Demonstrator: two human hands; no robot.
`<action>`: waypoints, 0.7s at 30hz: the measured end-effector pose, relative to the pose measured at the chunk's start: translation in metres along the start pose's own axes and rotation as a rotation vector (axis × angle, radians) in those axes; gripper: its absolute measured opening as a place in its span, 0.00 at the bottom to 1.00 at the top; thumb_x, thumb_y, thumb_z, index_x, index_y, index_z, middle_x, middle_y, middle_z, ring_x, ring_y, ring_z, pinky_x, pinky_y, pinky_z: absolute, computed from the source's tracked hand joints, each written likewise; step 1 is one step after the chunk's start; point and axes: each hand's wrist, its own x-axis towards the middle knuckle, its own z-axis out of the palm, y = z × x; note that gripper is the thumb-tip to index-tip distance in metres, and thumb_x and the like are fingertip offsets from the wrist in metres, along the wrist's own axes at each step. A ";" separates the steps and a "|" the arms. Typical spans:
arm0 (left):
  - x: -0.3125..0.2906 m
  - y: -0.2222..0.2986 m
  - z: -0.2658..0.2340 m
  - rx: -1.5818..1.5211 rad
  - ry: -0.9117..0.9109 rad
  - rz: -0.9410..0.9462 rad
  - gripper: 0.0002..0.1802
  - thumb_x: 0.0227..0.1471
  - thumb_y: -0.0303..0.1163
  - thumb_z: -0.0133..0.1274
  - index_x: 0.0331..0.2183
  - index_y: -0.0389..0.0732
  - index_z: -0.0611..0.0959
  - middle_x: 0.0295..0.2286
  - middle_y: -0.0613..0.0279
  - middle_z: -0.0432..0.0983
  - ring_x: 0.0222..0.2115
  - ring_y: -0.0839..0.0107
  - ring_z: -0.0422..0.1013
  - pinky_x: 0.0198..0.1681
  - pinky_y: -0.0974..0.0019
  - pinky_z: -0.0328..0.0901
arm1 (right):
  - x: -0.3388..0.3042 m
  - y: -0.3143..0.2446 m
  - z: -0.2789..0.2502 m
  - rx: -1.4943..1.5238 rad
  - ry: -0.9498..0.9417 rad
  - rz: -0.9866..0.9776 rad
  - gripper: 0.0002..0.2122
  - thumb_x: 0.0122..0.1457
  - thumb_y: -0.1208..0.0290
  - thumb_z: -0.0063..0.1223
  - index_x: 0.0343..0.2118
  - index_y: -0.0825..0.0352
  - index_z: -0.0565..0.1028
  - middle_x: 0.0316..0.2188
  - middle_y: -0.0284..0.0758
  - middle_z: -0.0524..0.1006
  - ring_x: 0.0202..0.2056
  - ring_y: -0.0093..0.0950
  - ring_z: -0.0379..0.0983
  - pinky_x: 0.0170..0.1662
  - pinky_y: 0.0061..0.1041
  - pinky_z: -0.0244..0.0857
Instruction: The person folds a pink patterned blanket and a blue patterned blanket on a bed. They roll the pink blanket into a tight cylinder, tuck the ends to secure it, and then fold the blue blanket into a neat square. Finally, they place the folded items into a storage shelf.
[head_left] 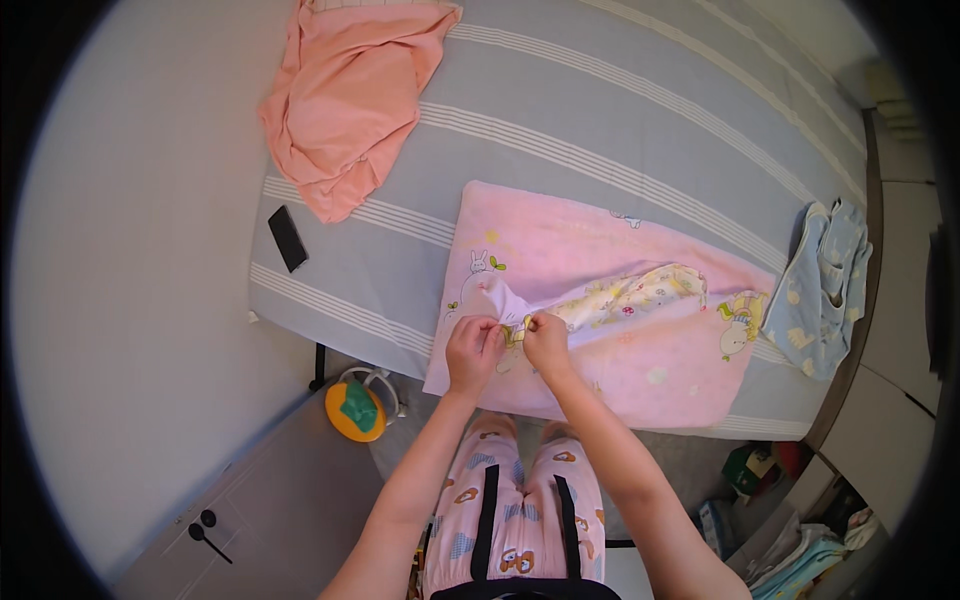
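Head view looks down on a bed covered with a grey-blue striped sheet (600, 130), where a pink rabbit-print cloth (650, 375) lies spread near the edge closest to the person. Both hands meet over its left part. The left hand (474, 350) pinches a gathered bit of the pink cloth between thumb and fingers; the right hand (547, 343), just beside it, grips the same gathered edge at a spot where yellow print shows. The pinched bit is too small to make out fully. A yellow floral-print lining (630, 295) shows through a long fold or opening running rightward from the hands.

At the upper left of the sheet lies a crumpled peach cloth (355, 100), with a black smartphone (288, 239) near its lower end. At the right, a light-blue patterned cloth (822, 290) lies bunched, its edge close against the pink one. Below the bed's near edge, left of the person's pink bear-print trousers (515, 530), is a round orange object (345, 425) with a crumpled green piece (359, 405) on it.
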 end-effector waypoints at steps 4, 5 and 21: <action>-0.002 0.016 0.001 0.018 0.056 0.090 0.06 0.37 0.21 0.55 0.24 0.36 0.75 0.24 0.58 0.72 0.27 0.62 0.69 0.32 0.66 0.63 | -0.005 -0.018 -0.009 -0.185 0.064 -0.140 0.07 0.40 0.78 0.49 0.26 0.69 0.74 0.23 0.45 0.72 0.26 0.42 0.68 0.29 0.31 0.61; -0.005 0.019 0.004 0.005 0.061 0.104 0.06 0.37 0.21 0.55 0.24 0.36 0.75 0.25 0.58 0.72 0.27 0.63 0.69 0.32 0.66 0.63 | -0.006 -0.012 -0.009 -0.119 -0.018 -0.199 0.07 0.40 0.77 0.49 0.26 0.69 0.74 0.24 0.46 0.72 0.28 0.43 0.68 0.30 0.30 0.62; -0.007 0.007 -0.007 -0.530 0.171 -0.478 0.16 0.46 0.23 0.51 0.39 0.36 0.67 0.39 0.60 0.65 0.23 0.77 0.69 0.26 0.75 0.67 | 0.004 -0.005 -0.005 0.478 -0.615 0.062 0.15 0.43 0.86 0.38 0.33 0.69 0.74 0.27 0.29 0.75 0.29 0.17 0.67 0.33 0.19 0.63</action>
